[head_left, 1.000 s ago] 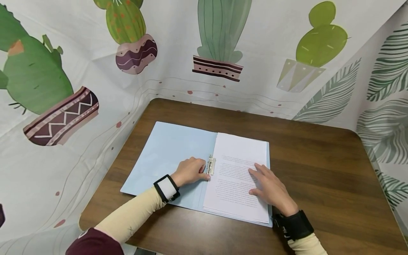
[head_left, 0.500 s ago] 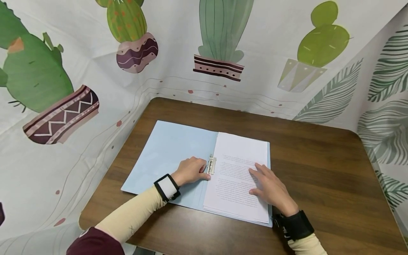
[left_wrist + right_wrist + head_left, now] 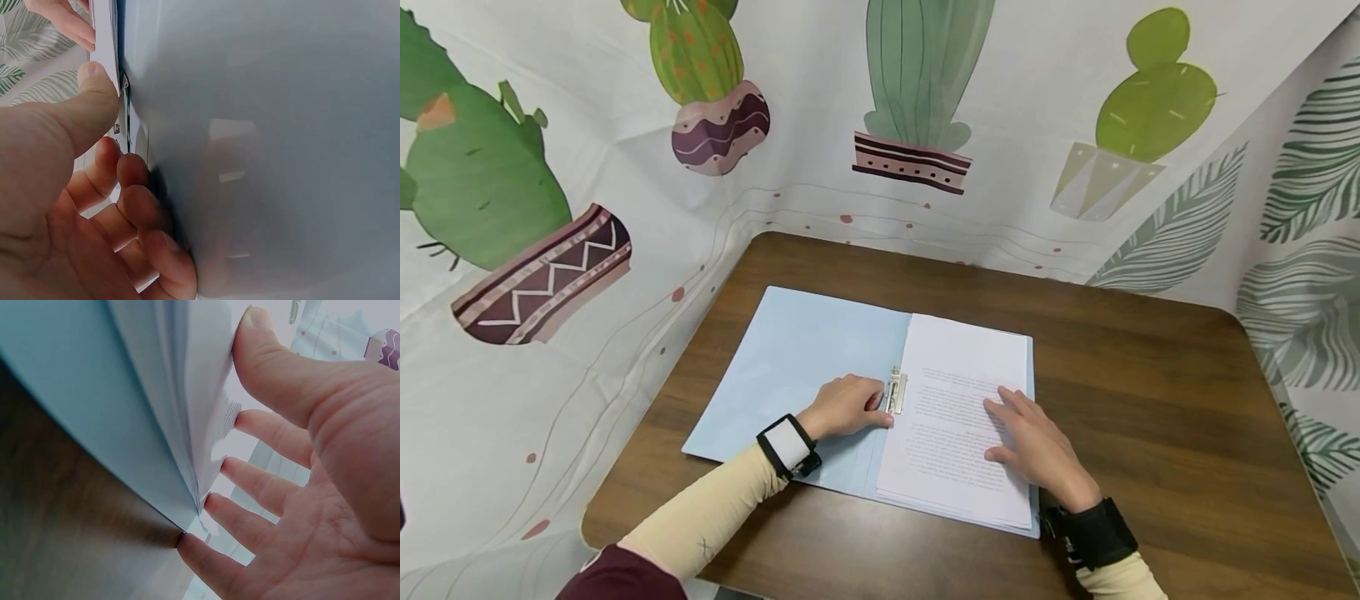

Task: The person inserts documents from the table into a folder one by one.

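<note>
A light blue folder (image 3: 820, 333) lies spread on the table, its cover to the left. On its right side rests a stack of printed paper (image 3: 958, 350), beside a metal clip (image 3: 897, 390) at the spine. My left hand (image 3: 845, 406) rests on the cover next to the clip. Its thumb touches the left edge of the paper; its other fingers (image 3: 150, 206) bend loosely against the cover. With spread fingers, my right hand (image 3: 1037, 442) rests on the right part of the top sheet. In the right wrist view its little finger reaches the folder's edge (image 3: 125, 481).
Brown wooden table (image 3: 1150, 400) surrounds the folder, with its rounded far corners in view. Behind and beside it hangs a white cloth (image 3: 805, 100) printed with cacti and leaves. Both wrists wear black straps (image 3: 1097, 533).
</note>
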Demonstrator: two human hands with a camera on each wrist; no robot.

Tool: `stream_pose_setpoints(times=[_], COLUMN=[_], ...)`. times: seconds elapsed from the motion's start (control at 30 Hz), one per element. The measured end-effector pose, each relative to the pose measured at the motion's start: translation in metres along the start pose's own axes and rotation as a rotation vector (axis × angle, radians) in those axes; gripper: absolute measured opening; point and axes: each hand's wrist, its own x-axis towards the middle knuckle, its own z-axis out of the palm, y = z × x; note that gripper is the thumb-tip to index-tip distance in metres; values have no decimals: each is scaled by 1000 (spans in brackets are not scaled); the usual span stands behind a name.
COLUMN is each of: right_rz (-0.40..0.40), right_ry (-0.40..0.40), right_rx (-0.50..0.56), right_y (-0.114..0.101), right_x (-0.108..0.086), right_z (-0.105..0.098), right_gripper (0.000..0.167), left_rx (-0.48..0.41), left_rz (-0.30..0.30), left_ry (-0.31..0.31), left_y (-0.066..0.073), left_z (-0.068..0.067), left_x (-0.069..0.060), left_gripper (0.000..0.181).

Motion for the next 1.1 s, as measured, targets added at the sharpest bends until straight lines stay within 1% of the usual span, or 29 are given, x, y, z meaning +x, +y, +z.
stream_pose_setpoints(times=[0.23, 0.37, 0.47, 0.5, 0.57, 0.67, 0.77, 0.8, 0.83, 0.9, 0.97, 1.03, 1.1], right_rz=[-5, -5, -9, -11, -15, -20, -20, -19, -17, -13, -11, -10, -10], right_ry=[9, 6, 7, 9, 13, 21, 25, 26, 26, 25, 25, 24, 25], right_rx=[3, 4, 5, 5, 7, 9, 11, 12, 13, 13, 16, 18, 18], right_y=[1, 1, 1, 1, 1, 1, 1, 1, 1, 1, 1, 1, 1], right_x=[0, 0, 0, 0, -1, -1, 0, 0, 0, -1, -1, -1, -1], right_z=[-1, 0, 0, 0, 0, 0, 1, 1, 1, 1, 1, 1, 0], right_gripper=[79, 79, 79, 79, 79, 79, 79, 79, 79, 79, 79, 79, 79], left_rx=[-12, -40, -60, -61, -41, 22, 120, 150, 170, 190, 178, 147, 118], left_rz=[-2, 18, 29, 20, -21, -111, -208, -241, -282, -368, -451, -526, -573], left_ry=[20, 36, 60, 76, 135, 276, 426, 462, 486, 500, 478, 443, 413], left_y=[1, 1, 0, -1, -4, -15, -35, -43, -51, -67, -80, -89, -95], left_z=[-1, -2, -3, -5, -11, -28, -46, -52, -57, -67, -74, -78, -79], left_x=[0, -3, -6, -7, -11, -20, -31, -36, -41, -52, -62, -71, -77], left_gripper=[45, 42, 38, 36, 32, 32, 39, 41, 43, 47, 51, 55, 57])
